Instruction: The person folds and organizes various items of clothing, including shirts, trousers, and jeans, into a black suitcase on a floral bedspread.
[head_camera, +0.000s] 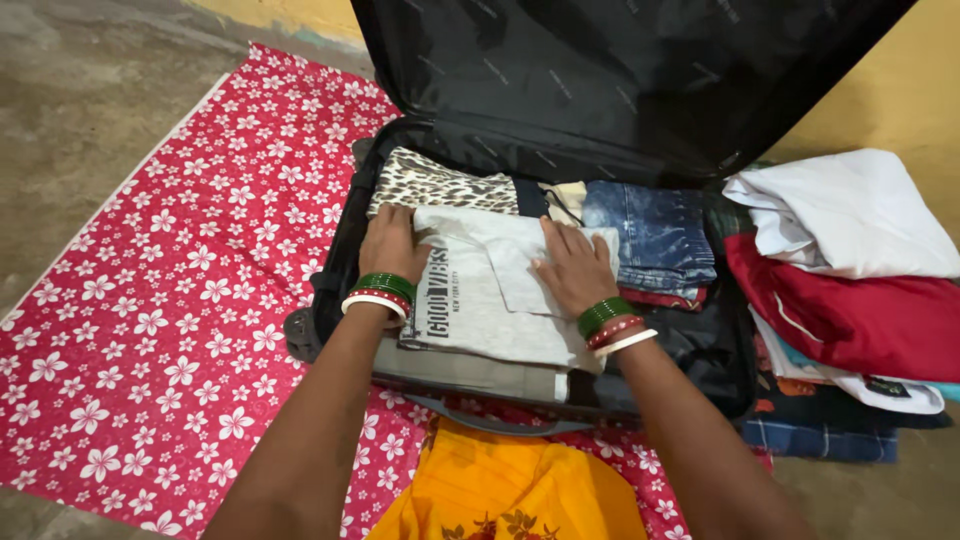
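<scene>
Left hand (392, 243) and right hand (575, 268) lie flat, palms down.

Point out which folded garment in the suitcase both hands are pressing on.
The pale grey printed T-shirt, under the left hand and right hand. The leopard-print piece and jeans lie untouched behind it.

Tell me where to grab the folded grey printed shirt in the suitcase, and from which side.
Take the grey shirt by its near folded edge, coming from the front: that edge shows bare, while the left hand and right hand press its far end flat.
</scene>
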